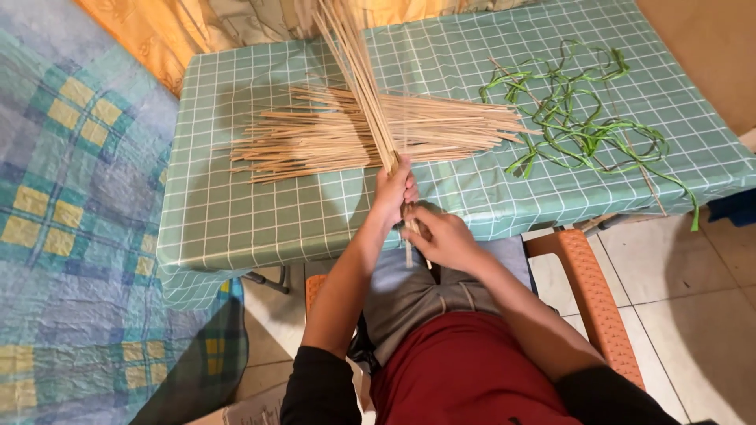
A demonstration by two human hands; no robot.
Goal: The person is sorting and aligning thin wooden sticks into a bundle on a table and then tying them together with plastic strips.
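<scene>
My left hand point(393, 191) grips a bundle of thin pale sticks point(354, 71) near its lower end; the bundle stands tilted up and away over the table. My right hand point(438, 236) is closed on the bundle's bottom tips just below the left hand, at the table's front edge. A large pile of the same sticks point(346, 134) lies flat on the table beyond my hands. Loose green leaf strips point(579, 118) lie tangled to the right of the pile.
The table carries a green checked cloth point(260, 212). A blue and yellow plaid blanket point(71, 220) lies at the left. I sit on an orange chair point(587, 291) above a tiled floor point(685, 291). An orange curtain point(157, 24) hangs behind.
</scene>
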